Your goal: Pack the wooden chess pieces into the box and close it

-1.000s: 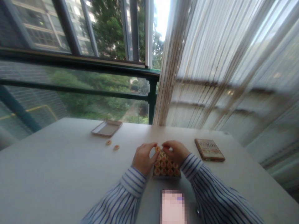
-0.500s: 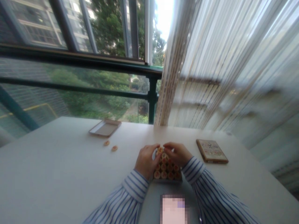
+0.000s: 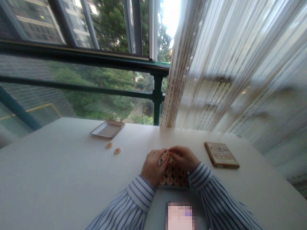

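A shallow box packed with round wooden game pieces (image 3: 170, 177) lies on the white table (image 3: 59, 179) right in front of me. My left hand (image 3: 151, 166) curls over the box's left side, fingers bent onto the pieces at its far end. My right hand (image 3: 183, 157) covers the far right part, its fingertips pinched together with the left hand's on one piece (image 3: 166, 155) at the top row. Both wrists wear striped sleeves.
Two loose round pieces (image 3: 113, 148) lie to the left on the table. Behind them sits an open shallow tray (image 3: 107, 129). A flat printed box lid (image 3: 221, 154) rests to the right. A green railing, window and pale curtain stand behind the table's far edge.
Both hands have closed in together over the far end of the box, covering more of the pieces. The view has shifted slightly left and down.
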Motion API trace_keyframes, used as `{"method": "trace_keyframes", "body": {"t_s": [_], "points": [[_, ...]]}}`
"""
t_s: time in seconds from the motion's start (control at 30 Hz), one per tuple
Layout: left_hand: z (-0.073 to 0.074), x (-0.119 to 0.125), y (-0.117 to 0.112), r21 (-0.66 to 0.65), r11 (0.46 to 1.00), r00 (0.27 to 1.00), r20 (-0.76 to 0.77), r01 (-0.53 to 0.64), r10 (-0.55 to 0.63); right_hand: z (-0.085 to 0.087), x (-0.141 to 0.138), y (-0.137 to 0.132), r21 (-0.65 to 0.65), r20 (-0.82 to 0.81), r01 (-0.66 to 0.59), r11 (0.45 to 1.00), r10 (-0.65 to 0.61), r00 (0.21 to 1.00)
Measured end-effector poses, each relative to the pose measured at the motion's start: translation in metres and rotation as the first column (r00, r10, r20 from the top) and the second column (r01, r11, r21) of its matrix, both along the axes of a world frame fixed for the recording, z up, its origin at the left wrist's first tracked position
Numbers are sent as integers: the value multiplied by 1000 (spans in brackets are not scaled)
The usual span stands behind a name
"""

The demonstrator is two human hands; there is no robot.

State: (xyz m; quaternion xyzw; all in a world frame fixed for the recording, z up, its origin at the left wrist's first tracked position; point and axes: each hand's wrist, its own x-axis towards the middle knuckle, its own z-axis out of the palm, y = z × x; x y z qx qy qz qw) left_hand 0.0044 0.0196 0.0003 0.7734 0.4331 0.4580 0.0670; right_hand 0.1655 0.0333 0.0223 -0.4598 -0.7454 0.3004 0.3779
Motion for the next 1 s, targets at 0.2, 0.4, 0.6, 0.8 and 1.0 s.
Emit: {"method": "trace_keyframes", "body": {"t_s": [0.2,0.4,0.6,0.8,1.0], "points": [[1,0,-2,-79,997,998,62,-7,12,-2,1,2,-30,-35,8,1000,-9,999],[-1,-4,0,-246,969,988,153,10,28,-1,2,3,-9,-35,40,999,-41,999],[2,-4,3,-383,923,973,222,20,71,0,0,1,27,-14,21,999,-21,1000],[1,-4,6,-447,895,958,259,10,119,3,-1,-2,109,96,-25,994,14,995],[0,-4,7,-449,894,940,305,2,151,4,0,-1,292,270,-87,952,5,963]]}}
